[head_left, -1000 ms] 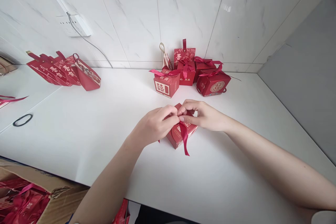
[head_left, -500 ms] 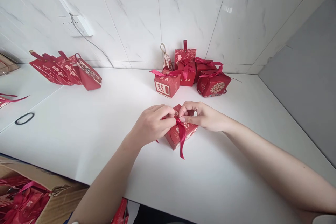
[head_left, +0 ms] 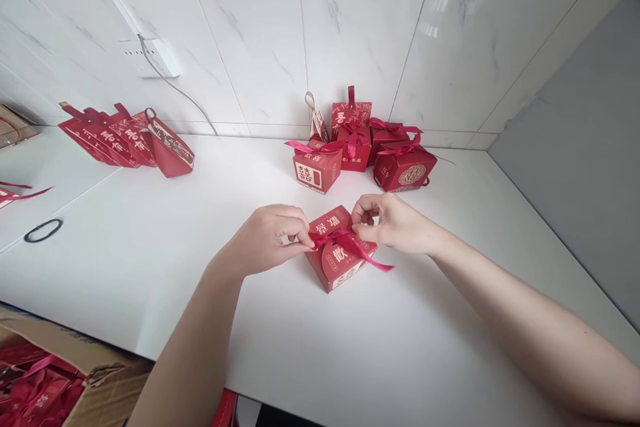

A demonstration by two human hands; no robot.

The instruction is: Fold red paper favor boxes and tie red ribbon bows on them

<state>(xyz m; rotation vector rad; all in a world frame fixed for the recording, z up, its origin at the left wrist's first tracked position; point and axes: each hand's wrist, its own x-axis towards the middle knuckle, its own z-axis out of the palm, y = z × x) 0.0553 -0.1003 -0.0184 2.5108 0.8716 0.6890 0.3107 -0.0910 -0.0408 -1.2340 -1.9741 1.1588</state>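
Note:
A red gift box point(head_left: 334, 269) with pale printed characters lies on the white tabletop between my hands. Across its top runs a dark red ribbon point(head_left: 345, 235), knotted near the middle, one tail hanging over the right front edge. My left hand point(head_left: 280, 233) pinches the ribbon at the box's left side, thumb and forefinger pressed together. On the right, my right hand point(head_left: 385, 221) is closed in a pinch at the ribbon by the box's far right edge; its fingertips partly hide what they grip.
Several ribboned red boxes point(head_left: 316, 170) stand against the tiled wall. Further left, several red triangular boxes point(head_left: 173, 147) lean in a row. A black loop point(head_left: 43, 230) lies at the left. Below the table edge, a cardboard carton point(head_left: 113, 383) holds more red boxes. A socket point(head_left: 150, 59) with a cable is on the wall.
My hands have moved apart from the knot, the left going leftward and the right slightly rightward, drawing the ribbon across the box. The hanging tail has swung to the right.

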